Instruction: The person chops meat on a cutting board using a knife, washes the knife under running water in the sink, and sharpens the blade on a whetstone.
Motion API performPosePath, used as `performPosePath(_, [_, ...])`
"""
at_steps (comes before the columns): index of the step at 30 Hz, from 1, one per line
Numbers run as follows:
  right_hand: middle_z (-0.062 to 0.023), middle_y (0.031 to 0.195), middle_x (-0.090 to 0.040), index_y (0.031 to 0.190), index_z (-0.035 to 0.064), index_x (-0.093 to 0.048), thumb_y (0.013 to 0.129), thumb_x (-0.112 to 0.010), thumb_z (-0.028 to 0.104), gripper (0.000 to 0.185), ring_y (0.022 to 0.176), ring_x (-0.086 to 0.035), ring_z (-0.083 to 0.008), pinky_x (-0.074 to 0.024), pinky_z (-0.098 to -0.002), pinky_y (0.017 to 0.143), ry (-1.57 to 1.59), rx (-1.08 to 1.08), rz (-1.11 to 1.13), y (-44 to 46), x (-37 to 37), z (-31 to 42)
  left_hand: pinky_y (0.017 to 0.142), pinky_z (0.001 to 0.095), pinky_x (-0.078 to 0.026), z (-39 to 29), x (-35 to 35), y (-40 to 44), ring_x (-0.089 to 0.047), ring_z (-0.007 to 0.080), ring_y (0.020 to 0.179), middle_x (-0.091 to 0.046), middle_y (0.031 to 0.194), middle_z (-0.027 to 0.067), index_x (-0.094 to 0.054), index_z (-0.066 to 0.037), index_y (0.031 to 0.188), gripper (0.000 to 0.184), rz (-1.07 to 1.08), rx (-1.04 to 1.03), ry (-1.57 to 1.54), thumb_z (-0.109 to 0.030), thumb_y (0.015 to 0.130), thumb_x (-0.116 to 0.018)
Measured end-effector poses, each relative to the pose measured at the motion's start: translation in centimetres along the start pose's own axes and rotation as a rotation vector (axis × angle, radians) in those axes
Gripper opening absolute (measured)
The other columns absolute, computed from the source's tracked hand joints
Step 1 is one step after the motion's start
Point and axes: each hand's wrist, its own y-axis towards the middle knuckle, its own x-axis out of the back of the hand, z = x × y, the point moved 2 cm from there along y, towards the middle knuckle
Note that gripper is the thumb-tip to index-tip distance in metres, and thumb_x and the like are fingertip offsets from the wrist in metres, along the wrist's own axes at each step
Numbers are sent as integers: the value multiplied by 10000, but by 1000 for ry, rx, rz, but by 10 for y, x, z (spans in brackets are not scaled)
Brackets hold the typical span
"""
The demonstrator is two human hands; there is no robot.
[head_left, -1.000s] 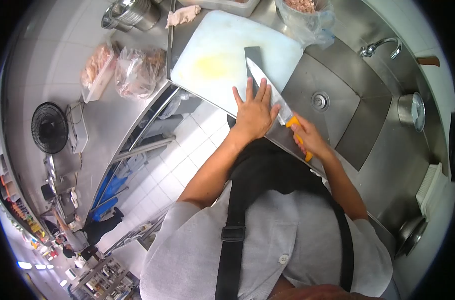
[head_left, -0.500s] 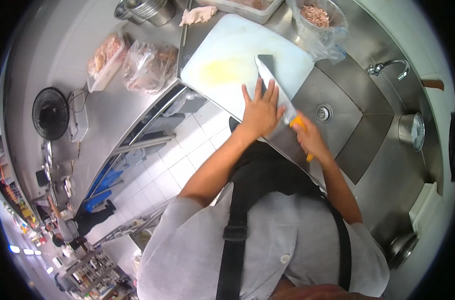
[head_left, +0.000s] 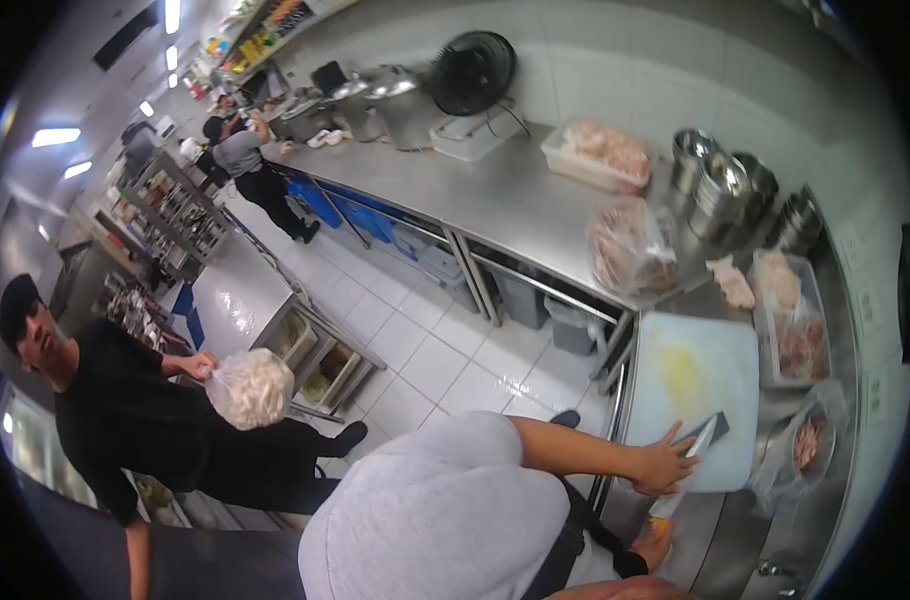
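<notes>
In my right hand [head_left: 652,548] is a knife [head_left: 687,478] with a long pale blade and an orange handle. The blade lies over a dark grey block [head_left: 687,434] that looks like a whetstone, on the white cutting board [head_left: 727,375]. My left hand [head_left: 665,466] has its fingers spread at the blade and the block; whether they touch the steel or the block I cannot tell. A yellow stain marks the board's middle.
Raw meat fills a plastic tub [head_left: 597,160], a bag [head_left: 630,245] and a long container [head_left: 790,320]. Steel pots [head_left: 720,190] stand behind. A bagged pot [head_left: 805,445] holds chopped meat. At left, a person [head_left: 125,400] holds a bag of pale food [head_left: 253,388]; another person [head_left: 255,160] stands farther off.
My view has swung left and up, bringing the aisle and a person with a bag into sight. Both hands remain at the knife, which still lies over the dark block.
</notes>
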Motion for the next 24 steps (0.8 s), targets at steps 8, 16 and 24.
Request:
performPosePath(8, [-52, 675, -542, 1628, 163, -431, 1109, -499, 219, 526, 405, -421, -101, -367, -287, 344, 38, -79, 129, 32, -17, 156, 1197, 824, -3, 16, 67, 47, -88, 474, 1627, -347, 1709, 163, -506, -6, 1553, 691, 74, 152, 77, -493, 1073, -410])
performPosePath(16, [-78, 811, -639, 1595, 68, -441, 1097, -554, 209, 529, 435, -440, -115, -389, -288, 388, 83, 8, 112, 28, 1, 89, 1206, 816, -9, 13, 12, 27, -99, 475, 1625, -309, 1730, 158, -453, -12, 1587, 712, -39, 91, 48, -495, 1065, -430])
performPosePath(24, [-77, 956, -649, 1505, 25, -530, 1053, -520, 128, 464, 553, -493, -104, -408, -275, 466, 111, 167, 67, 27, -37, 52, 1202, 819, 16, -4, 35, -10, -114, 465, 1626, -309, 1733, 142, -455, -42, 1597, 701, 89, 115, 141, -507, 1074, -406])
